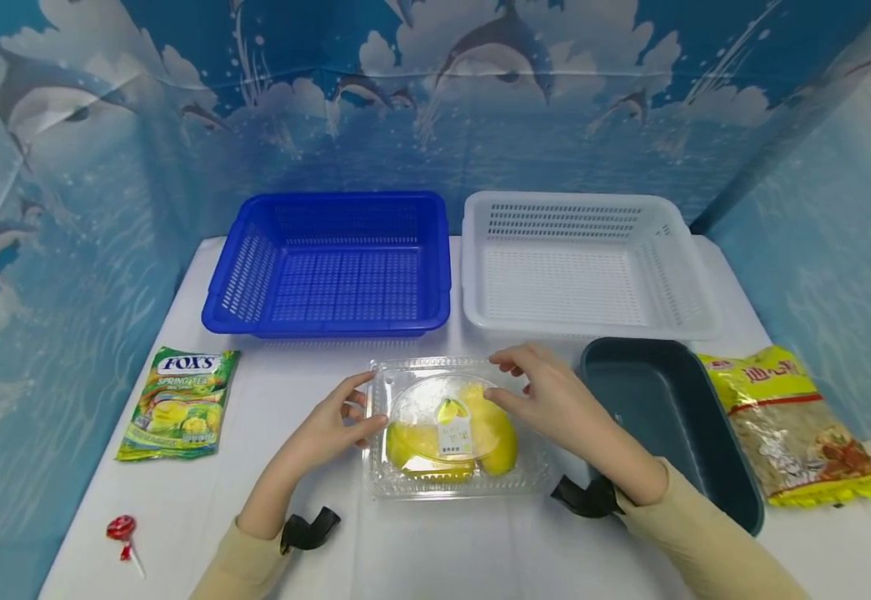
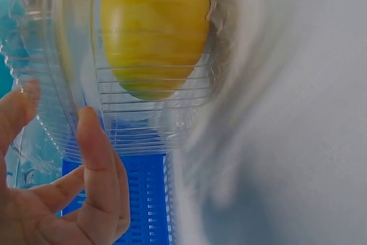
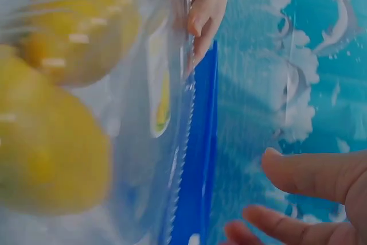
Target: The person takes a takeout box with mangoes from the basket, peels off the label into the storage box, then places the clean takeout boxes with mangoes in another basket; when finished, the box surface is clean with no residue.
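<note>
A clear plastic clamshell box [image 1: 435, 487] with yellow mangoes [image 1: 498, 446] inside and a label [image 1: 454, 435] on its lid is in front of me. My left hand [image 1: 333, 425] holds the box's left edge, thumb over the lid. In the left wrist view, the left fingers [image 2: 98, 170] lie against the ribbed side wall. Over the box's right part is my right hand [image 1: 548, 392], its thumb and fingers spread. The right wrist view shows the right thumb [image 3: 309, 171] apart from the lid, with nothing in the hand.
Behind the box stand a blue basket [image 1: 330, 327] and a white basket [image 1: 593, 323]. A dark tray [image 1: 660, 417] is at the right, beside a yellow food bag [image 1: 795, 433]. On the left lie a green FOX'S candy bag [image 1: 180, 408] and a red lollipop [image 1: 122, 528].
</note>
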Demonstrator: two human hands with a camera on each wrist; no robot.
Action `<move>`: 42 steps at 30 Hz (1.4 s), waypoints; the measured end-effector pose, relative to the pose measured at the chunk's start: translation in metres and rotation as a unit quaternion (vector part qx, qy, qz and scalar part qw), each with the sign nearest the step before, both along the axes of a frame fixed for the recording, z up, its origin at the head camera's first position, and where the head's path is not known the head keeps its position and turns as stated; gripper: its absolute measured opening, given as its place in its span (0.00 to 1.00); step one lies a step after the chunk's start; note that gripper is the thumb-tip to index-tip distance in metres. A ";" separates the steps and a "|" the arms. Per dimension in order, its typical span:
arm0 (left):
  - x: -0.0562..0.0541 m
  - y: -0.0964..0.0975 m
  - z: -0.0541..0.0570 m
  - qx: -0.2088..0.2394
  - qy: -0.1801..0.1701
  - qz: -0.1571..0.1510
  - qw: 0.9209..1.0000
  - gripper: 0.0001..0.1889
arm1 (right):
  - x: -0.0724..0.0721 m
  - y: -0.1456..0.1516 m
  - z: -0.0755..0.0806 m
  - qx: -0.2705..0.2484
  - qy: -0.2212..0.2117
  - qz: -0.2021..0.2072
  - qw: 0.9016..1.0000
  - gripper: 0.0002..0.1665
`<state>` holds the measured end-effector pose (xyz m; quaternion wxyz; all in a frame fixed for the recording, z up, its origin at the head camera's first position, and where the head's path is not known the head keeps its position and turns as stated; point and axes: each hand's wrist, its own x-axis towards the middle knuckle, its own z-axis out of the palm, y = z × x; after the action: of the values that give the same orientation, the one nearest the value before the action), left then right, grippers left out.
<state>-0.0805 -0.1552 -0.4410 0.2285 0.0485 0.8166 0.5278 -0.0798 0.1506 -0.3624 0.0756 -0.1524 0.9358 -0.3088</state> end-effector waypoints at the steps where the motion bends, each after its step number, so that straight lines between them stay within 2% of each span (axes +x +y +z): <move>1: 0.001 0.000 0.000 -0.001 -0.002 0.002 1.000 0.40 | -0.004 -0.006 0.002 0.007 -0.002 0.014 1.000 0.22; 4: 0.002 0.000 -0.001 -0.003 -0.002 0.007 1.000 0.41 | -0.018 -0.022 0.006 0.033 -0.034 0.073 0.996 0.18; 6: 0.002 -0.001 -0.002 -0.006 -0.002 0.006 1.000 0.41 | -0.024 -0.030 0.005 0.057 -0.070 0.103 0.991 0.17; 8: 0.002 -0.001 -0.003 -0.006 -0.002 0.001 1.000 0.41 | -0.029 -0.036 0.001 0.079 -0.102 0.120 0.984 0.16; 11: 0.002 -0.001 -0.003 -0.003 -0.005 -0.001 1.000 0.41 | -0.032 -0.042 -0.005 0.101 -0.125 0.124 0.979 0.16; 17: 0.000 -0.001 0.001 0.001 0.001 -0.002 1.000 0.41 | -0.035 -0.048 -0.008 0.125 -0.109 0.127 0.978 0.15; 24: 0.000 -0.001 -0.003 0.008 -0.005 0.004 1.000 0.41 | -0.034 -0.053 -0.010 0.132 -0.088 0.138 0.978 0.15; 30: 0.001 0.001 -0.002 0.013 0.000 -0.011 1.000 0.40 | -0.031 -0.052 -0.012 0.140 -0.060 0.150 0.977 0.14; 37: 0.001 0.001 0.001 0.007 -0.005 -0.004 1.000 0.40 | -0.032 -0.054 -0.013 0.120 -0.058 0.163 0.978 0.17; 42: 0.001 0.000 0.004 0.007 0.002 -0.011 1.000 0.41 | -0.031 -0.053 -0.013 0.106 -0.046 0.163 0.980 0.15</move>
<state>-0.0791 -0.1550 -0.4375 0.2325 0.0597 0.8128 0.5308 -0.1112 0.0977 -0.3754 0.1838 -0.2801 0.9211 -0.1984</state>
